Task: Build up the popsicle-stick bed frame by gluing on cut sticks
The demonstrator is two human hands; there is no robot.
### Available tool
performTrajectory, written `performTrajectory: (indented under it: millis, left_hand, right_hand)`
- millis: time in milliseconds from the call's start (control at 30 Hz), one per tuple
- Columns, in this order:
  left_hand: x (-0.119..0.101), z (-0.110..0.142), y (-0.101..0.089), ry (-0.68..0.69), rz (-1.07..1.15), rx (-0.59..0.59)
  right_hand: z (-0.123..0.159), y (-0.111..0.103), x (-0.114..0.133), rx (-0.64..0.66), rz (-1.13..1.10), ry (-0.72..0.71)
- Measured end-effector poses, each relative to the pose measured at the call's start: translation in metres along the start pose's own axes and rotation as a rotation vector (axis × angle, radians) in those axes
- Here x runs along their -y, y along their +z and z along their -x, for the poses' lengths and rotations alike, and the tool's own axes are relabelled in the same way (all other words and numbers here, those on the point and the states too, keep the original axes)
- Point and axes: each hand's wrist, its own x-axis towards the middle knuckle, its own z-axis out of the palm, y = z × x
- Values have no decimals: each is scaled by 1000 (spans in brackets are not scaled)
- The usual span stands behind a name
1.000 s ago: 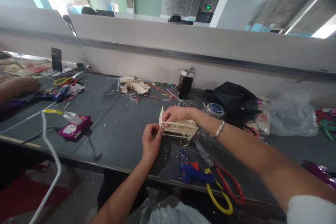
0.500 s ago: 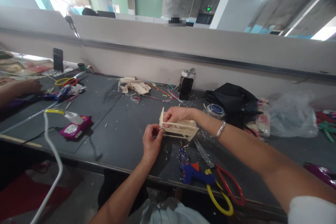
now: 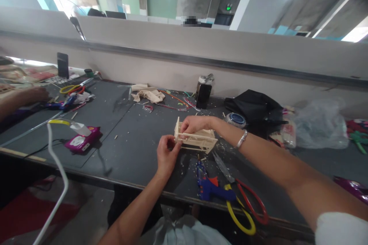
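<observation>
A small frame of pale wooden sticks (image 3: 201, 144) rests on the dark table (image 3: 135, 153). My left hand (image 3: 167, 154) pinches its near left corner between thumb and fingers. From above, my right hand (image 3: 196, 124) reaches into the frame's left end, fingers closed against the sticks there; the fingertips are partly hidden. Just in front of the frame lies a blue glue gun (image 3: 211, 190), its nozzle pointing away from me. Beside it, scissors (image 3: 244, 199) with one red and one yellow handle lie partly open, overlapping the glue gun's handle and the table edge.
Behind stand a phone (image 3: 203, 95) and a crumpled beige cloth (image 3: 149, 94). A tape roll (image 3: 235, 119), black bag (image 3: 255, 109) and clear plastic bag (image 3: 319, 124) sit to the right. At left are a purple power strip (image 3: 83, 139), a white cable (image 3: 59, 168) and another person's hand (image 3: 37, 94).
Both hands keep their places on the stick frame, with only slight finger shifts. The other person's hand at left has moved a little to the right.
</observation>
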Motion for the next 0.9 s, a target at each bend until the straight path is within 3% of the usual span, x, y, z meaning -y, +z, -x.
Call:
performTrajectory:
  millis: [167, 300, 367, 467, 567, 667, 767, 900]
  left_hand:
    - [-3, -1, -3, 12, -26, -17]
    - [-13, 5, -12, 122, -107, -18]
    - [-19, 11, -16, 251, -167, 65]
    - [-24, 18, -18, 375, -217, 221]
    - [-23, 21, -16, 384, -248, 259]
    - [-20, 20, -14, 375, -316, 209]
    - [-16, 16, -14, 421, -464, 184]
    - [-11, 9, -17, 537, -711, 180]
  right_hand:
    - [4, -6, 2, -119, 12, -33]
    - [41, -3, 11, -453, 40, -66]
    - [72, 17, 16, -674, 66, -79]
    - [112, 70, 13, -1027, 133, -75]
    - [122, 125, -4, -1005, 29, 1]
    - [109, 155, -24, -1020, 0, 44]
    - [92, 161, -30, -1039, 119, 77]
    - [74, 154, -21, -1168, 344, 79]
